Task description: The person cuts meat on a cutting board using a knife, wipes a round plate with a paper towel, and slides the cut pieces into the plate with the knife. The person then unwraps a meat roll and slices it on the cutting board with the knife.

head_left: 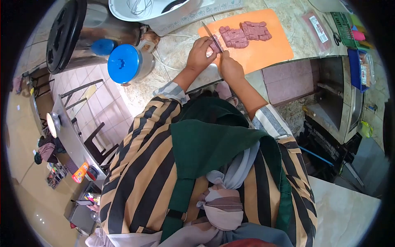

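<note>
An orange cutting board lies on the tiled counter, with cut pink meat pieces in clusters on its middle. My right hand is closed round the handle of a knife, whose blade points up and to the left over the board's left part. Just left of the blade, my left hand holds a small piece of meat against the board with bent fingers. The blade is beside that piece, close to my left fingertips.
Left of the board stand a jug with a blue lid and a large metal pot with a black lid. Behind is a white appliance with a cable. Packaged meat, scissors and a green basket are at the right.
</note>
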Action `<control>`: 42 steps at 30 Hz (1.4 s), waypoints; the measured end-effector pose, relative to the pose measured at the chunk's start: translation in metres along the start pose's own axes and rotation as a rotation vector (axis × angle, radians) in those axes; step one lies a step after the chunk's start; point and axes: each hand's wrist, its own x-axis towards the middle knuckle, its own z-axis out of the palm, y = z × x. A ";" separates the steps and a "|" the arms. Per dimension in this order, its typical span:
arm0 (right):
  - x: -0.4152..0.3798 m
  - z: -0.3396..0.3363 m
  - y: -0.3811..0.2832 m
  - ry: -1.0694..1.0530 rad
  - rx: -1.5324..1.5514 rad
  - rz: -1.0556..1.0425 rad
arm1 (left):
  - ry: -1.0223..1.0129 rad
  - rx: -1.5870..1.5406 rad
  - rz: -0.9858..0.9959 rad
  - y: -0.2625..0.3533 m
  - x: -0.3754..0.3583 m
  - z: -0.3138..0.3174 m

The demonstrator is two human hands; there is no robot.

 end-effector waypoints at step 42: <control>-0.029 -0.011 0.021 0.011 -0.149 0.009 | -0.046 -0.007 -0.054 0.000 -0.002 -0.003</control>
